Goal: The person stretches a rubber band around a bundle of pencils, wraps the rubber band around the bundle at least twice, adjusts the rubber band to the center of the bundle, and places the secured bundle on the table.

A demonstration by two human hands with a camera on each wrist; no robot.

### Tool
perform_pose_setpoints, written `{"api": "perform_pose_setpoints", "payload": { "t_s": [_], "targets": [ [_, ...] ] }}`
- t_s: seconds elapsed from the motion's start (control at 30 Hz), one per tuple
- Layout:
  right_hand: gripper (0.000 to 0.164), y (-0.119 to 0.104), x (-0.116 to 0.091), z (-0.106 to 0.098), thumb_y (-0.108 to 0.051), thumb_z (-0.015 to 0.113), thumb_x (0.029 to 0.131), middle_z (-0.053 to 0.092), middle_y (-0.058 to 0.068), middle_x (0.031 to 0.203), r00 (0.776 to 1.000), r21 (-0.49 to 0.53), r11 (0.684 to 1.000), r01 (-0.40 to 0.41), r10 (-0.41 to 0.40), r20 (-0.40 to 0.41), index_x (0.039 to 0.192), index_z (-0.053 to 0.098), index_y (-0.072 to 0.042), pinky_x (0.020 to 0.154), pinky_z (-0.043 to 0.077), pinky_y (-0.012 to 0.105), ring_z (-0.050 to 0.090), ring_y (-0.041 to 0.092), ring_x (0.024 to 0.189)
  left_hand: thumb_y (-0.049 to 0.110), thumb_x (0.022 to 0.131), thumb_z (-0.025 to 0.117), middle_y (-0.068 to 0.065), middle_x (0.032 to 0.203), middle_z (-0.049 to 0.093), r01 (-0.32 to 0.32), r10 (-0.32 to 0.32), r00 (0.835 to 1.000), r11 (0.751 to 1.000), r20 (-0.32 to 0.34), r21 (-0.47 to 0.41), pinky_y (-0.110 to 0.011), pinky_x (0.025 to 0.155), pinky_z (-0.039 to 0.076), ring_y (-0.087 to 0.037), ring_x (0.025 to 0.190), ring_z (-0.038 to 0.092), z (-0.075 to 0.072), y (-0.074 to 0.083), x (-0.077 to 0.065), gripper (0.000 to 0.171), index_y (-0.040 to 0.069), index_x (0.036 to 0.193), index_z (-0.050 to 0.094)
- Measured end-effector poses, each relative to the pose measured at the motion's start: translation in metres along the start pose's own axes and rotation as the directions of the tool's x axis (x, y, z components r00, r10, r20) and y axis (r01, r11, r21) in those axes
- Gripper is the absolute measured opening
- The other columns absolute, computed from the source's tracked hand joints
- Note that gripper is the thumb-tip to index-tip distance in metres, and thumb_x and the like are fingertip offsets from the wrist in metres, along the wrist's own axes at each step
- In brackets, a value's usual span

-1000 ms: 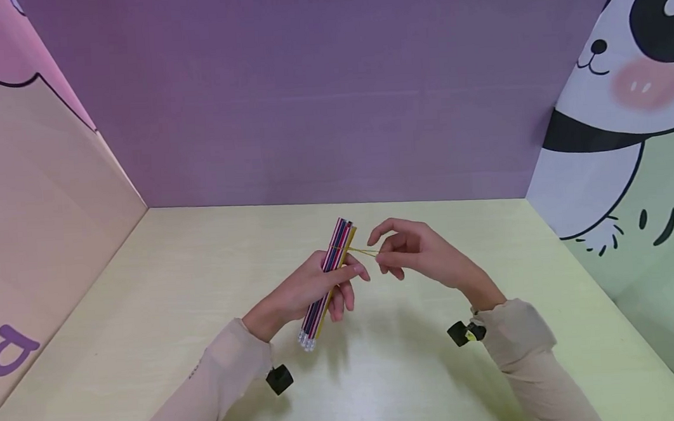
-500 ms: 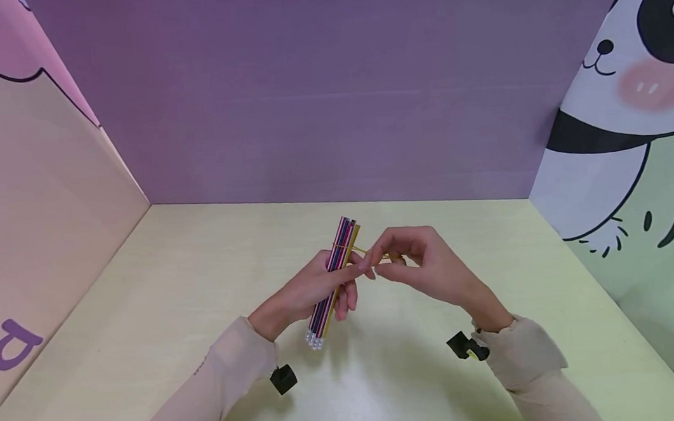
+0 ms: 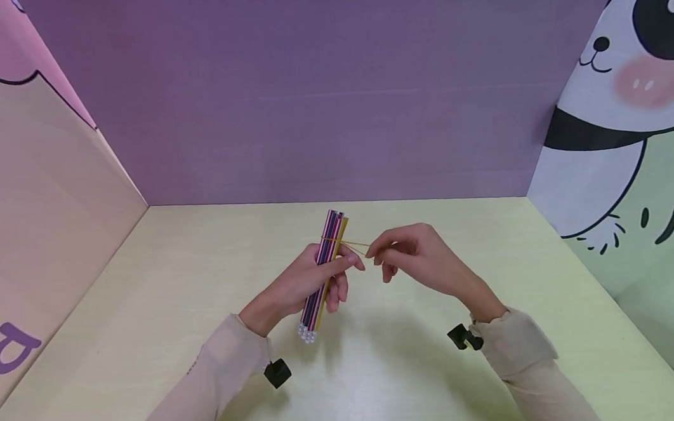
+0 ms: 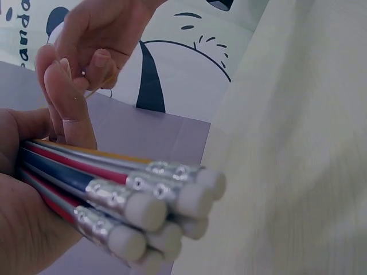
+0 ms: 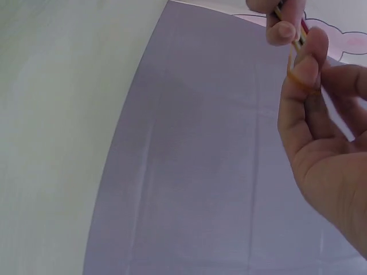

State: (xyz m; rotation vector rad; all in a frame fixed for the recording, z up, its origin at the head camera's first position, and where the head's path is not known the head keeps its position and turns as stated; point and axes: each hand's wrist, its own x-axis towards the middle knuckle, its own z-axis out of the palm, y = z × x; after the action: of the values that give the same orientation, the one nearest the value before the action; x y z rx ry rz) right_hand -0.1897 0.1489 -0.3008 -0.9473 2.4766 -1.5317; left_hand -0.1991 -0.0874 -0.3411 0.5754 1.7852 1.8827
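Note:
My left hand (image 3: 309, 279) grips a bundle of striped pencils (image 3: 328, 236), held tilted above the table. Their white erasers (image 4: 143, 211) point toward me, and the left wrist view shows several metal ferrules close together. A thin yellow rubber band (image 3: 354, 243) circles the upper part of the bundle and stretches off to the right. My right hand (image 3: 419, 257) holds the stretched end of the band with curled fingers, just right of the left fingertips. In the right wrist view the band (image 5: 303, 82) loops over the fingers of that hand.
Both hands are over a pale wooden table (image 3: 148, 322). A purple panel (image 3: 331, 96) stands behind it, with a pink panel (image 3: 39, 207) on the left and a panda-printed panel (image 3: 627, 176) on the right.
The right hand came in to the left fingertips, then drew slightly back right, stretching the band again. The left hand keeps its grip on the pencils, which shifted slightly up and left.

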Motion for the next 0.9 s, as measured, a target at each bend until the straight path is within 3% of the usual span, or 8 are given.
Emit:
{"api": "perform_pose_setpoints", "payload": {
  "t_s": [0.23, 0.5, 0.67, 0.77, 0.9],
  "targets": [
    [0.017, 0.014, 0.006, -0.003, -0.003, 0.060, 0.094, 0.068, 0.018, 0.088, 0.992, 0.063, 0.992, -0.113, 0.116, -0.042, 0.102, 0.075, -0.004, 0.059, 0.054, 0.031, 0.064, 0.029, 0.056, 0.025, 0.103, 0.056, -0.009, 0.060, 0.062, 0.008, -0.009, 1.000, 0.997, 0.025, 0.072, -0.031, 0.046, 0.052, -0.017, 0.041, 0.058, 0.005, 0.001, 0.000, 0.033, -0.007, 0.114, 0.060],
    [0.011, 0.019, 0.010, -0.001, -0.008, 0.068, 0.091, 0.071, 0.008, 0.087, 0.979, 0.016, 0.979, -0.202, 0.202, 0.021, 0.098, 0.076, -0.009, 0.054, 0.052, 0.033, 0.060, 0.028, 0.054, 0.026, 0.103, 0.057, -0.011, 0.061, 0.062, 0.009, -0.011, 1.000, 0.994, 0.015, 0.113, -0.032, 0.046, 0.053, -0.018, 0.042, 0.058, 0.006, 0.001, -0.002, 0.027, 0.000, 0.108, 0.063],
    [0.010, 0.020, 0.010, -0.002, -0.011, 0.072, 0.089, 0.067, 0.008, 0.080, 0.972, -0.050, 0.973, -0.227, 0.229, 0.045, 0.098, 0.076, -0.010, 0.051, 0.043, 0.027, 0.053, 0.020, 0.053, 0.030, 0.102, 0.058, -0.015, 0.063, 0.064, -0.016, 0.013, 1.000, 0.973, 0.016, 0.230, -0.038, 0.048, 0.056, -0.025, 0.044, 0.061, 0.007, 0.000, -0.003, 0.027, 0.003, 0.106, 0.063],
    [0.015, 0.020, 0.009, -0.003, -0.016, 0.076, 0.087, 0.068, 0.007, 0.086, 0.964, -0.096, 0.964, -0.249, 0.256, 0.071, 0.101, 0.077, -0.012, 0.052, 0.042, 0.027, 0.052, 0.018, 0.057, 0.029, 0.102, 0.059, -0.017, 0.064, 0.064, -0.023, 0.022, 1.000, 0.953, 0.006, 0.302, -0.043, 0.049, 0.057, -0.030, 0.045, 0.063, 0.008, 0.000, -0.003, 0.025, 0.005, 0.105, 0.063],
    [0.029, 0.019, 0.008, -0.003, -0.024, 0.081, 0.082, 0.069, 0.004, 0.104, 0.958, -0.166, 0.955, -0.247, 0.266, 0.110, 0.110, 0.076, -0.015, 0.060, 0.050, 0.032, 0.058, 0.020, 0.076, 0.026, 0.101, 0.060, -0.018, 0.063, 0.064, -0.019, 0.027, 0.999, 0.938, -0.019, 0.346, -0.046, 0.050, 0.057, -0.033, 0.046, 0.063, 0.008, 0.000, -0.002, 0.021, 0.005, 0.103, 0.064]
  ]
}}
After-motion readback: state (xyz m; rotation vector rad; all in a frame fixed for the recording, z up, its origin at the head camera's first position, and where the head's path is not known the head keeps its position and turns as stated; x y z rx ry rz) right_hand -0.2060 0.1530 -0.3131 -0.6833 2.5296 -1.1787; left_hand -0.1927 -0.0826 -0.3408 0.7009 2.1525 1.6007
